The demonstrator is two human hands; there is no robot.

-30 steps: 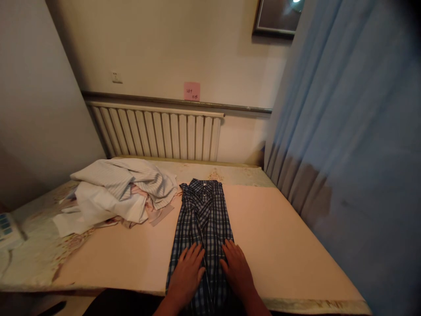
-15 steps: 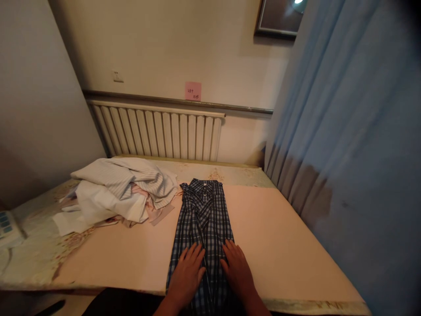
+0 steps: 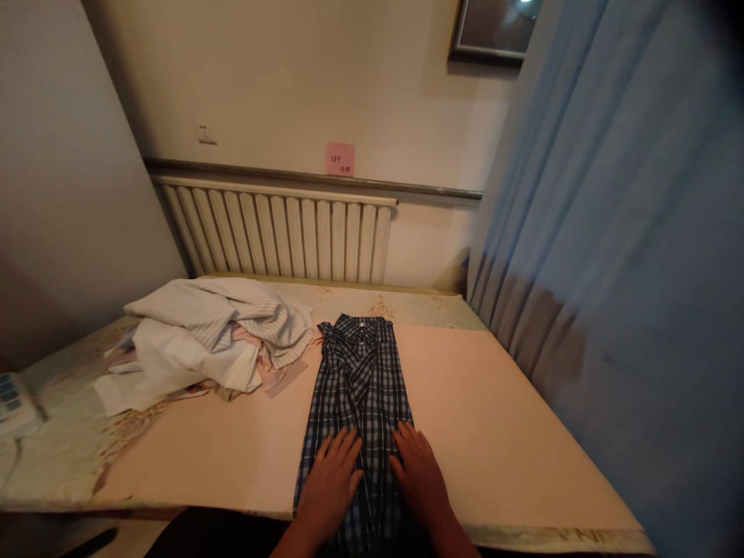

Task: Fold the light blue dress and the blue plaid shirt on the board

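Note:
A dark blue plaid shirt (image 3: 360, 387) lies lengthwise on a pale pink sheet, folded into a narrow strip. Its collar points at the wall, and its lower end runs toward my body and over the table's front edge. Flat on the left side of the shirt rests my left hand (image 3: 330, 477), fingers stretched out. My right hand (image 3: 421, 473) lies on the shirt's right edge, also with extended fingers. Neither hand grips the cloth. Some wrinkles cross the middle of the shirt above my hands.
A loose heap of white and striped clothes (image 3: 215, 333) lies to the left on the table. The pink sheet (image 3: 482, 418) spreads over a floral tablecloth (image 3: 63, 434). A white device (image 3: 17, 407) sits at the far left. Behind are a radiator (image 3: 279, 236) and, rightward, a blue curtain (image 3: 610, 271).

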